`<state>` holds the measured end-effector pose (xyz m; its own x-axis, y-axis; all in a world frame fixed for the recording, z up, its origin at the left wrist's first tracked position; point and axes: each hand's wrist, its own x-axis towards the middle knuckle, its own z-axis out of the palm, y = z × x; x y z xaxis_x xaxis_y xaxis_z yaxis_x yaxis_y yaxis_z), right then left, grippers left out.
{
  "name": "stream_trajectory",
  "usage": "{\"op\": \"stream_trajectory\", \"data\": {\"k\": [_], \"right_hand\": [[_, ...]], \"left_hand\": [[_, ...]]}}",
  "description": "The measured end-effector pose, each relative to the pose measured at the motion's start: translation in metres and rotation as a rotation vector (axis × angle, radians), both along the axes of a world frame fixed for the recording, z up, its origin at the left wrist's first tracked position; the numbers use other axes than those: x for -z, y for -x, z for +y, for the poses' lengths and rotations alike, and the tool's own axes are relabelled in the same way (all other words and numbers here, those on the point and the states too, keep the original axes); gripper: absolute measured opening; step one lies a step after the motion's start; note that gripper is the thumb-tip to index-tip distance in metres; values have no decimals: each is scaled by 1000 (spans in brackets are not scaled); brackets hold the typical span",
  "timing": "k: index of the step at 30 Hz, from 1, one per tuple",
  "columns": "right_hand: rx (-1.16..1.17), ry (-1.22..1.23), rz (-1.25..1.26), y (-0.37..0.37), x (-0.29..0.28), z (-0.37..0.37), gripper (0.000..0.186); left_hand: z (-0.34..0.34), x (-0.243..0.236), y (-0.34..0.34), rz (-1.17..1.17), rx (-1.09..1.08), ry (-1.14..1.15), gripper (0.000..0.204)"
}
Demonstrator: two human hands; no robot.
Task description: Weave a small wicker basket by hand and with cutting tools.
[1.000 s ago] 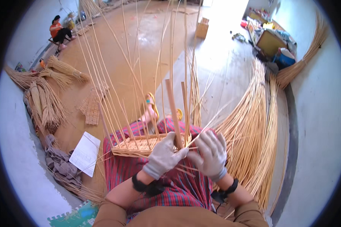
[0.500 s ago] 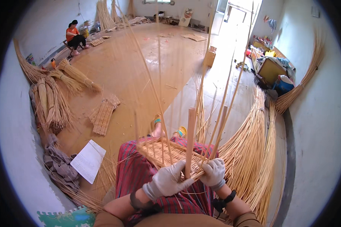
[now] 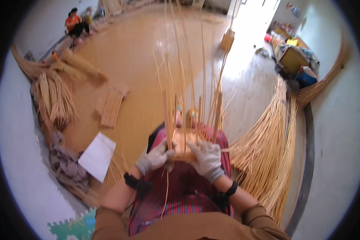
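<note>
A partly woven wicker basket (image 3: 183, 138) rests on my lap over a red-and-blue striped cloth (image 3: 180, 200). Thin wooden posts (image 3: 218, 118) rise from its corners, and long pale wicker rods (image 3: 184, 86) stand up between them. My left hand (image 3: 158, 155), in a whitish work glove, grips the near left corner beside a post. At the near right edge, my gloved right hand (image 3: 208, 159) holds the rim, with the thumb over the inside. One loose wicker strand (image 3: 166, 188) hangs below the near edge. Both hands' undersides are hidden.
A large bundle of wicker rods (image 3: 264, 136) leans to my right. On the left lie more bundles (image 3: 54, 100), a woven panel (image 3: 112, 108), a white sheet (image 3: 98, 156) and grey cloth (image 3: 66, 160). Another person (image 3: 74, 26) sits far left. A small woven box (image 3: 227, 39) stands ahead.
The basket has turned from a slanted position to square in front of me, its posts now upright. Both hands have shifted farther from my body, and the left has moved leftward.
</note>
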<state>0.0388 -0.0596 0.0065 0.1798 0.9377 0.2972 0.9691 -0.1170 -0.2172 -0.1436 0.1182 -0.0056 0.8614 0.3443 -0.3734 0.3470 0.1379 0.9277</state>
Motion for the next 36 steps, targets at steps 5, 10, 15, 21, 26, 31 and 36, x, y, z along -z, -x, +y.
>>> {"op": "stream_trajectory", "data": {"k": [5,10,15,21,26,31,36], "right_hand": [[-146,-429,74,12,-37,13,68],[192,5,348,-1,-50,117,72],[192,-277,774,-30,-80,177,45],[-221,-486,714,-34,-94,78,32],[660,-650,1475,-48,26,-78,24],[673,-685,1485,-26,28,-90,22],[142,-261,404,21,-7,-48,17]], "left_hand": [[-9,15,-4,-113,-113,334,28],[-15,19,-8,-67,-105,389,25],[-24,16,-15,1,-105,433,26],[-32,14,-1,-136,-286,370,29],[-30,29,-8,-234,-231,345,26],[-27,22,-5,-230,-180,297,27],[-30,22,-5,-191,-190,296,29]]}}
